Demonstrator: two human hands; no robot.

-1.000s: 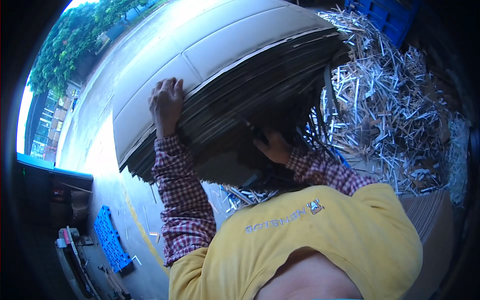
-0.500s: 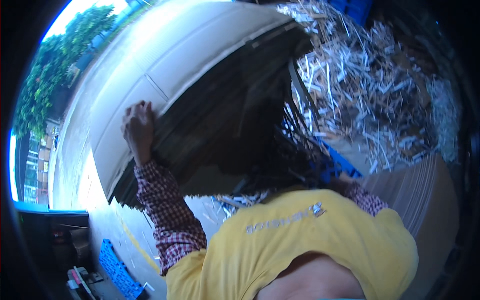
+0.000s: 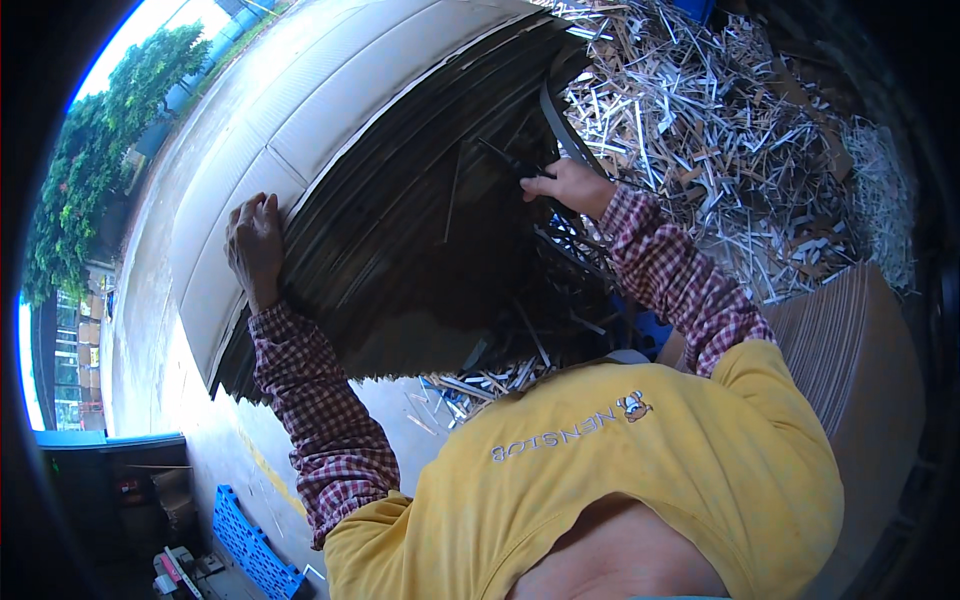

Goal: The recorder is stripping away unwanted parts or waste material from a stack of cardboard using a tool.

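A thick stack of cardboard sheets (image 3: 330, 110) stands tilted before me, its pale outer face to the left and its dark, layered edges toward me. My left hand (image 3: 255, 245) lies on the upper left edge of the stack, fingers curled over the pale sheet. My right hand (image 3: 570, 187) is closed round a slim, dark, pointed tool (image 3: 508, 158); its exact kind does not show. The tip points up and left, close to the dark layered side. A loose strip (image 3: 563, 125) of cardboard curves beside the right hand.
A large heap of shredded cardboard strips (image 3: 690, 150) fills the far right. More strips (image 3: 490, 385) lie below the stack. Another cardboard stack (image 3: 830, 370) stands at my right. A blue plastic pallet (image 3: 255, 545) and a dark bin (image 3: 120, 490) are at lower left.
My right hand has come up from low at the right, beside the blue plastic, to the stack's layered side with the tool in it. The left hand stays on the stack's edge.
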